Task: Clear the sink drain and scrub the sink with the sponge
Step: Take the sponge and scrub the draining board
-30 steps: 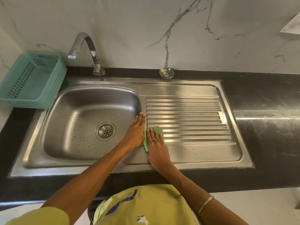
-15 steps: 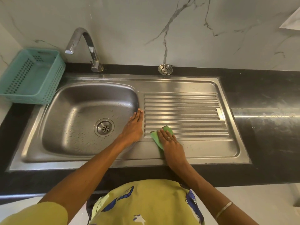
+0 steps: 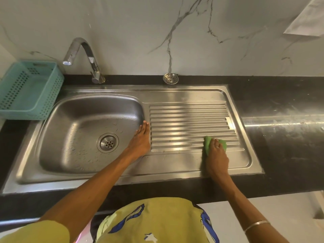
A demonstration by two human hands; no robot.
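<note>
The steel sink (image 3: 184, 92) has a basin on the left with an open drain (image 3: 107, 142) and a ribbed drainboard (image 3: 189, 120) on the right. My right hand (image 3: 216, 155) presses a green sponge (image 3: 207, 143) onto the drainboard's near right ribs, fingers laid over it. My left hand (image 3: 141, 139) rests flat with straight fingers on the strip between basin and drainboard. A loose metal drain strainer (image 3: 170, 78) lies on the black counter behind the sink.
A teal perforated basket (image 3: 29, 90) stands on the counter at the left, beside the curved tap (image 3: 84, 57). Black countertop (image 3: 280, 123) stretches to the right of the sink. A marble wall rises behind.
My right hand has slid the sponge to the right along the near ribs of the drainboard. My left hand stays on the strip beside the basin.
</note>
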